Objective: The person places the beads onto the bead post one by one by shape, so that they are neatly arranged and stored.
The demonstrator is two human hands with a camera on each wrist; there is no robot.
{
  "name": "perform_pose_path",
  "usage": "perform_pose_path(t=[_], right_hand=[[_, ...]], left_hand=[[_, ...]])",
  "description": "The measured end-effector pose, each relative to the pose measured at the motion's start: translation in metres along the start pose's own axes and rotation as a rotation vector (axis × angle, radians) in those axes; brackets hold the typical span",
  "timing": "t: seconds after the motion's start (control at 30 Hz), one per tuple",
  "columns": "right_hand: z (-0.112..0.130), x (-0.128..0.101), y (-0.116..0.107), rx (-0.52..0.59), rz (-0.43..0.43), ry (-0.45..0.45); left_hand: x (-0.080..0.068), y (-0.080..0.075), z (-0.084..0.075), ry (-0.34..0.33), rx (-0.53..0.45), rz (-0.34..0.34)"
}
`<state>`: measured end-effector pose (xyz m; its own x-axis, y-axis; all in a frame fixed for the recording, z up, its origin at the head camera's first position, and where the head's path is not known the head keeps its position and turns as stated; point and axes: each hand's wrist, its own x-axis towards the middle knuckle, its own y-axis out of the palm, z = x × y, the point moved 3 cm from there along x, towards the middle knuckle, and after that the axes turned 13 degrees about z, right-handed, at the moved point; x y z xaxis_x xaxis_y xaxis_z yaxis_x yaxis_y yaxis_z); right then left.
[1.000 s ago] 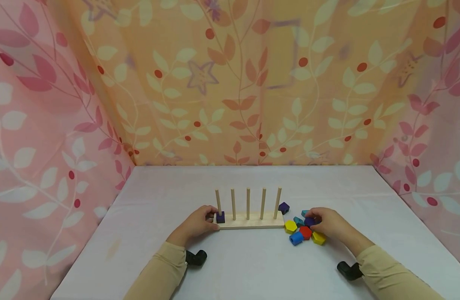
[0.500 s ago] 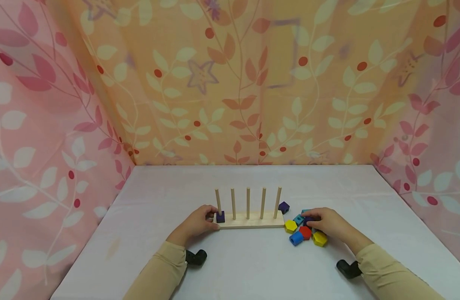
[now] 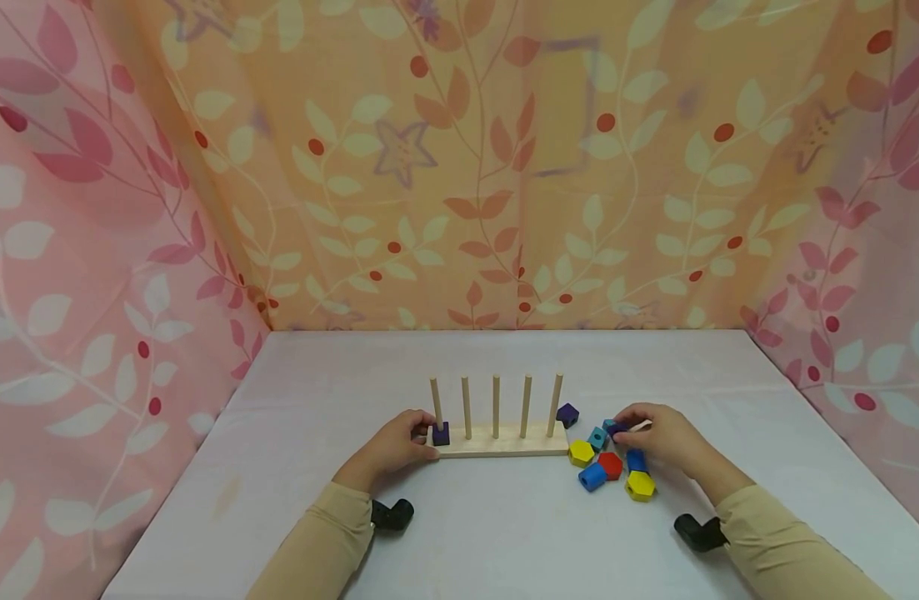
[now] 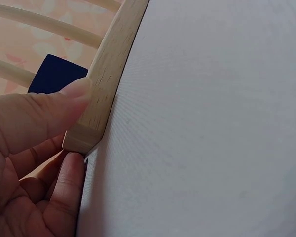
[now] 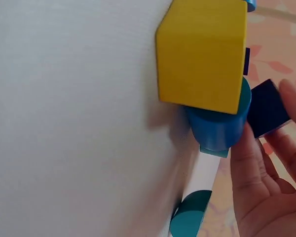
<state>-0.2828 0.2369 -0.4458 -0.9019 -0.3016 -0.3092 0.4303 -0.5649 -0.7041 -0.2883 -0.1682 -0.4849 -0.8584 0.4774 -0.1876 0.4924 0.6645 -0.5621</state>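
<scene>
The dark purple block [image 5: 269, 108] lies between the thumb and fingers of the right hand [image 3: 665, 437], whose grip is pinched closed on it. The right wrist view shows a flat, tilted face; the head view shows only a small part. Its long axis cannot be told. Nearby lie a blue cylinder [image 5: 219, 131] and a yellow hexagonal block [image 3: 641, 486]. The left hand [image 3: 395, 444] grips the left end of the peg rack [image 3: 504, 447], which runs left to right on the worktop [image 3: 504, 533], pegs upright; the left wrist view reveals its thumb against the front edge.
</scene>
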Motion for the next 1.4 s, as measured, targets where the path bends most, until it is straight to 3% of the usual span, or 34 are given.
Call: perform_pose_path(t=[0.27, 0.43, 0.77, 1.23, 1.4], right_hand=[[0.001, 0.001, -0.001, 0.241, 0.005, -0.002], [0.003, 0.001, 0.001, 0.333, 0.003, 0.001], [0.009, -0.001, 0.004, 0.199, 0.006, -0.002], [0.028, 0.0, -0.004, 0.264, -0.024, -0.104], [0.034, -0.001, -0.008, 0.294, -0.074, -0.148]], left_hand=[[0.0, -0.001, 0.001, -0.003, 0.012, 0.001], [0.0, -0.001, 0.001, -0.006, 0.019, -0.005], [0.001, 0.0, 0.002, -0.015, 0.008, -0.01], [0.0, -0.001, 0.001, 0.01, -0.001, -0.012], [0.0, 0.0, 0.002, 0.013, -0.011, -0.015]])
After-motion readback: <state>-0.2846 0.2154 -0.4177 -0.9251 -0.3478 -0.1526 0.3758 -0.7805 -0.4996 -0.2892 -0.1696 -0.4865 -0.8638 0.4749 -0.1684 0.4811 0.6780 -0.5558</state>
